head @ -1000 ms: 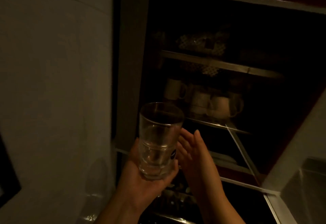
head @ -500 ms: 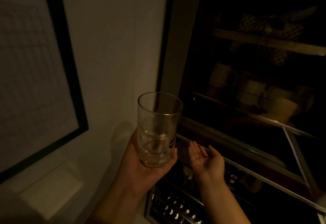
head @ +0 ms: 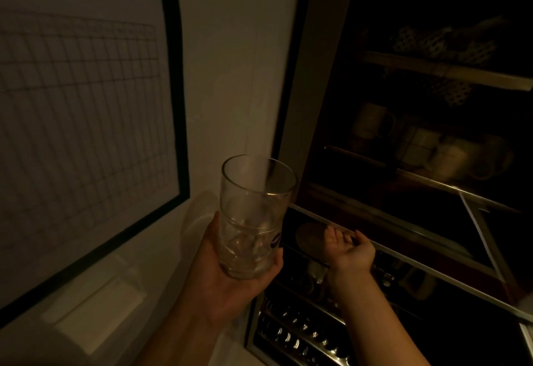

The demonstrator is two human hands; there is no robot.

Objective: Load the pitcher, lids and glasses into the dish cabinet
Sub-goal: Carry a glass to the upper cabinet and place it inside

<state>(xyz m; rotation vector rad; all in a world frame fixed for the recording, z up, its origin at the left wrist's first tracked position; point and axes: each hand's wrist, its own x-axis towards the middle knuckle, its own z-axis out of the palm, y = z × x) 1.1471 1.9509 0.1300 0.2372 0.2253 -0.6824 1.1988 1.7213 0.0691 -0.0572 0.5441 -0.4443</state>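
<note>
My left hand (head: 225, 276) grips a clear drinking glass (head: 253, 215) upright by its base; a second glass seems nested inside it, and a small dark sticker sits on its lower side. To its right my right hand (head: 350, 250) is palm up, fingers curled onto the metal front rail (head: 403, 253) of the lower section of the dish cabinet. The dim cabinet (head: 418, 149) fills the right half of the view.
Pale mugs (head: 432, 149) stand on the middle shelf, patterned ware (head: 432, 42) sits higher up. A wire rack (head: 302, 334) with shiny pieces lies below my hands. A black-framed grid chart (head: 86, 106) hangs on the white wall at left.
The view has swung left, bringing the framed chart in. My right hand dropped from beside the glass to the cabinet's lower rail and curled its fingers on it. The glass stays in my left hand.
</note>
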